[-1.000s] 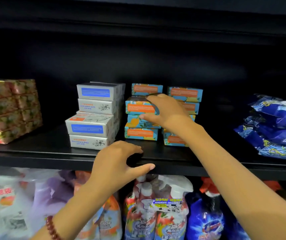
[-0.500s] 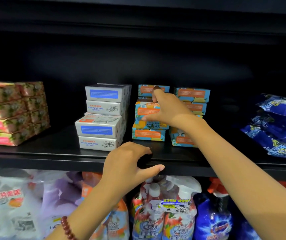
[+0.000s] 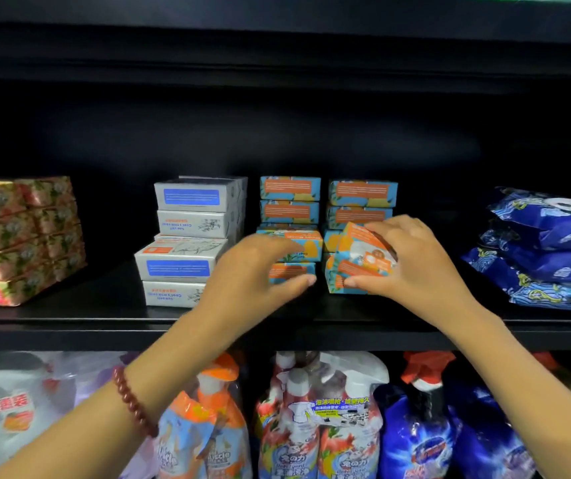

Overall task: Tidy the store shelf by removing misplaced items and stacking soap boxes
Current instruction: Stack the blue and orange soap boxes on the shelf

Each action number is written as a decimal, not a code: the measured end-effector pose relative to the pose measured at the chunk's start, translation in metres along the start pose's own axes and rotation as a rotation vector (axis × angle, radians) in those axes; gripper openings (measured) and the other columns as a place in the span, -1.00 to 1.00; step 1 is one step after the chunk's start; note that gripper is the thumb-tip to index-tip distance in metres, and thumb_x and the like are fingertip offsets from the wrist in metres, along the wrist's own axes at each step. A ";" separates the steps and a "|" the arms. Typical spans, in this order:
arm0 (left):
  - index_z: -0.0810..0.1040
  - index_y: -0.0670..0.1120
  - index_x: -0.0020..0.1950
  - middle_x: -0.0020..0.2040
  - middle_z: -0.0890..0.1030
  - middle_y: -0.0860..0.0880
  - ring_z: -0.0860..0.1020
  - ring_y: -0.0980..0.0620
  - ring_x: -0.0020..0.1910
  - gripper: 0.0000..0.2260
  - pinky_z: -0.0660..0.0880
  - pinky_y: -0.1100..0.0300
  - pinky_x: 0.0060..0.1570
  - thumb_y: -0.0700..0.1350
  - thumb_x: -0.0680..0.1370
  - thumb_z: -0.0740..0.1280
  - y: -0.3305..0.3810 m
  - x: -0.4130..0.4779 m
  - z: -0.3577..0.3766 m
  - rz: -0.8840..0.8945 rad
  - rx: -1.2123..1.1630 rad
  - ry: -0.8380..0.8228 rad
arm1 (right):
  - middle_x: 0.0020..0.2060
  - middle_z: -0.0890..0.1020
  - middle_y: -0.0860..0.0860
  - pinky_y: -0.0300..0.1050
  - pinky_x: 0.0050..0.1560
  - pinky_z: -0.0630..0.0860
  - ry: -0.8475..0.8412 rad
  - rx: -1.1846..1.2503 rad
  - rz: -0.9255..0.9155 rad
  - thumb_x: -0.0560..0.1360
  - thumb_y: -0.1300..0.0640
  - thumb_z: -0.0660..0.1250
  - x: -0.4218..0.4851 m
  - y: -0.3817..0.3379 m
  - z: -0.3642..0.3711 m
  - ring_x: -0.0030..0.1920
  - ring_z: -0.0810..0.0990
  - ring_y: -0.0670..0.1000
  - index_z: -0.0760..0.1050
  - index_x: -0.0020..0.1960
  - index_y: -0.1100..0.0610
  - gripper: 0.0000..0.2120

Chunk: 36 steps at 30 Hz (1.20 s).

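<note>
While the right hand (image 3: 411, 261) pinches a tilted soap box (image 3: 360, 261) between thumb and curled fingers, at about three o'clock from frame centre, the job reads as partly done. Head view: the box is held low in front of the right orange-and-teal stack (image 3: 361, 193), askew, one corner down near the shelf (image 3: 104, 305), not yet squared on any pile. Left hand (image 3: 253, 271) near centre, fingers spread in a wide loose curve before the lower boxes of the left orange-and-teal stack (image 3: 289, 202); nothing seen in it; motion blur, so contact with the boxes cannot be told. Upper boxes of both stacks lie flat and lined up; lower ones look slightly skewed. White-and-blue soap boxes (image 3: 187, 236) at nine o'clock of the hands: stacked, front pile offset. Pink boxes (image 3: 11, 240) far out at nine, neat. Blue packets (image 3: 546, 250) at three, heaped. Spray bottles (image 3: 311, 426) at six, one shelf down. Judgement: left to do is seating the tilted box and straightening the lower rows; whether any misplaced item remains is unclear.
</note>
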<state>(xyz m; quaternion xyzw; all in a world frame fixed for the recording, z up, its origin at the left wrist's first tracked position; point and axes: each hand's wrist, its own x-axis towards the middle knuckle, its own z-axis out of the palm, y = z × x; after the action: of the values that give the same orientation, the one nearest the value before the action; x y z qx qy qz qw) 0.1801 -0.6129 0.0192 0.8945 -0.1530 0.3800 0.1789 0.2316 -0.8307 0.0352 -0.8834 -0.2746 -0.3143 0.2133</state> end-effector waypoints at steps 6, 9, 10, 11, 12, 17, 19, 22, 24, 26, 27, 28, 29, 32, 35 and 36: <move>0.38 0.05 0.39 0.29 0.50 0.05 0.46 0.02 0.25 -0.41 0.44 0.13 0.17 0.18 0.42 0.43 -0.011 0.066 0.008 -0.137 0.172 -0.310 | 0.10 0.44 -0.03 -0.25 0.08 0.24 0.014 0.000 0.051 0.17 -0.15 0.55 -0.028 0.018 -0.005 0.13 0.34 -0.07 0.42 0.32 0.14 -0.19; 0.41 0.00 0.36 0.28 0.51 0.02 0.47 0.00 0.24 -0.33 0.46 0.08 0.21 0.25 0.34 0.46 -0.021 0.075 0.020 -0.174 0.238 -0.392 | 0.03 0.39 -0.11 -0.23 0.01 0.26 0.028 0.013 0.049 0.18 -0.16 0.55 -0.035 0.023 -0.009 0.08 0.32 -0.13 0.43 0.30 0.11 -0.23; 0.41 -0.02 0.35 0.28 0.50 0.00 0.46 -0.01 0.25 -0.31 0.44 0.07 0.23 0.25 0.32 0.47 -0.023 0.075 0.023 -0.170 0.260 -0.394 | 0.03 0.40 -0.11 -0.22 0.00 0.27 0.034 0.017 0.049 0.18 -0.16 0.55 -0.037 0.026 -0.010 0.08 0.33 -0.12 0.44 0.29 0.10 -0.24; 0.40 -0.03 0.36 0.29 0.49 -0.01 0.44 -0.02 0.26 -0.28 0.43 0.06 0.25 0.26 0.31 0.47 -0.025 0.074 0.024 -0.173 0.275 -0.391 | 0.04 0.42 -0.10 -0.22 0.00 0.27 0.039 0.019 0.047 0.18 -0.16 0.55 -0.038 0.028 -0.010 0.08 0.34 -0.11 0.44 0.28 0.09 -0.25; 0.40 -0.04 0.35 0.29 0.48 -0.03 0.42 -0.03 0.27 -0.26 0.42 0.05 0.26 0.28 0.29 0.48 -0.026 0.074 0.025 -0.182 0.278 -0.384 | 0.05 0.43 -0.09 -0.21 0.00 0.28 0.043 0.022 0.045 0.18 -0.16 0.54 -0.039 0.030 -0.011 0.09 0.34 -0.11 0.45 0.28 0.09 -0.25; 0.41 -0.05 0.34 0.29 0.44 -0.05 0.37 -0.06 0.26 -0.23 0.39 0.06 0.28 0.28 0.26 0.50 -0.021 0.069 0.023 -0.227 0.274 -0.337 | 0.11 0.44 -0.05 -0.24 0.06 0.25 0.049 0.030 0.010 0.19 -0.12 0.56 -0.023 0.032 -0.010 0.13 0.32 -0.11 0.42 0.32 0.11 -0.23; 0.37 -0.04 0.39 0.32 0.38 -0.03 0.30 -0.06 0.29 -0.22 0.32 0.09 0.30 0.26 0.28 0.50 -0.015 0.065 0.017 -0.218 0.294 -0.324 | 0.16 0.46 -0.02 -0.24 0.10 0.25 0.023 0.022 -0.014 0.20 -0.13 0.55 -0.009 0.031 -0.009 0.17 0.34 -0.07 0.41 0.33 0.12 -0.22; 0.38 -0.05 0.37 0.29 0.37 0.00 0.32 0.00 0.27 -0.24 0.35 0.13 0.26 0.24 0.28 0.50 -0.009 0.055 0.007 -0.189 0.253 -0.277 | 0.19 0.46 -0.04 -0.26 0.17 0.25 -0.041 0.028 -0.061 0.22 -0.15 0.53 0.009 0.027 -0.004 0.19 0.34 -0.08 0.38 0.35 0.09 -0.22; 0.40 -0.05 0.35 0.25 0.38 0.02 0.36 0.06 0.22 -0.26 0.40 0.18 0.18 0.24 0.28 0.50 -0.007 0.047 0.001 -0.177 0.197 -0.234 | 0.23 0.44 -0.05 -0.28 0.20 0.21 -0.094 0.044 -0.084 0.25 -0.13 0.52 0.020 0.024 -0.001 0.24 0.31 -0.08 0.36 0.37 0.08 -0.24; 0.41 -0.05 0.33 0.21 0.40 0.03 0.38 0.10 0.17 -0.28 0.40 0.25 0.09 0.24 0.28 0.50 -0.004 0.039 -0.004 -0.168 0.158 -0.190 | 0.28 0.41 -0.04 -0.30 0.24 0.16 -0.156 0.055 -0.109 0.29 -0.10 0.51 0.027 0.023 0.002 0.29 0.27 -0.08 0.35 0.38 0.07 -0.26; 0.42 -0.06 0.33 0.20 0.41 0.03 0.38 0.11 0.16 -0.28 0.39 0.28 0.05 0.24 0.27 0.51 -0.002 0.035 -0.006 -0.162 0.142 -0.166 | 0.29 0.40 -0.04 -0.32 0.23 0.14 -0.192 0.060 -0.116 0.31 -0.09 0.50 0.030 0.023 0.004 0.31 0.26 -0.08 0.34 0.38 0.06 -0.28; 0.43 -0.07 0.32 0.19 0.41 0.04 0.38 0.12 0.15 -0.28 0.38 0.29 0.04 0.23 0.27 0.51 -0.001 0.033 -0.008 -0.159 0.127 -0.145 | 0.28 0.40 -0.05 -0.33 0.22 0.14 -0.227 0.061 -0.121 0.33 -0.08 0.49 0.031 0.023 0.006 0.30 0.26 -0.09 0.35 0.38 0.05 -0.31; 0.44 -0.07 0.31 0.17 0.41 0.05 0.39 0.12 0.14 -0.27 0.39 0.30 0.04 0.23 0.26 0.51 0.001 0.032 -0.010 -0.155 0.111 -0.128 | 0.28 0.40 -0.06 -0.34 0.21 0.15 -0.253 0.061 -0.127 0.35 -0.08 0.47 0.032 0.023 0.008 0.29 0.27 -0.10 0.35 0.38 0.04 -0.34; 0.45 -0.07 0.32 0.09 0.36 0.11 0.38 0.15 0.10 -0.26 0.40 0.30 0.04 0.23 0.24 0.52 0.003 0.031 -0.014 -0.133 0.086 -0.089 | 0.26 0.45 -0.07 -0.29 0.24 0.22 -0.234 0.053 -0.143 0.37 -0.10 0.45 0.030 0.025 0.013 0.26 0.31 -0.10 0.40 0.35 0.03 -0.40; 0.45 -0.07 0.32 0.06 0.34 0.12 0.36 0.17 0.08 -0.25 0.37 0.31 0.01 0.23 0.23 0.52 0.006 0.031 -0.016 -0.114 0.085 -0.055 | 0.24 0.46 -0.06 -0.21 0.28 0.26 -0.172 0.013 -0.164 0.38 -0.10 0.44 0.027 0.025 0.016 0.27 0.33 -0.08 0.41 0.34 0.05 -0.42; 0.45 -0.07 0.32 0.06 0.34 0.12 0.37 0.17 0.07 -0.25 0.37 0.31 0.01 0.23 0.23 0.52 0.006 0.031 -0.016 -0.112 0.084 -0.047 | 0.24 0.46 -0.06 -0.19 0.28 0.27 -0.156 -0.008 -0.168 0.39 -0.09 0.43 0.026 0.025 0.017 0.27 0.33 -0.08 0.41 0.34 0.05 -0.43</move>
<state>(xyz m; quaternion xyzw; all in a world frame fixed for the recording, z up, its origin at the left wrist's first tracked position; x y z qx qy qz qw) 0.1881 -0.6157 0.0538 0.9172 -0.0906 0.3542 0.1586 0.2714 -0.8309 0.0359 -0.8800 -0.3620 -0.2623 0.1605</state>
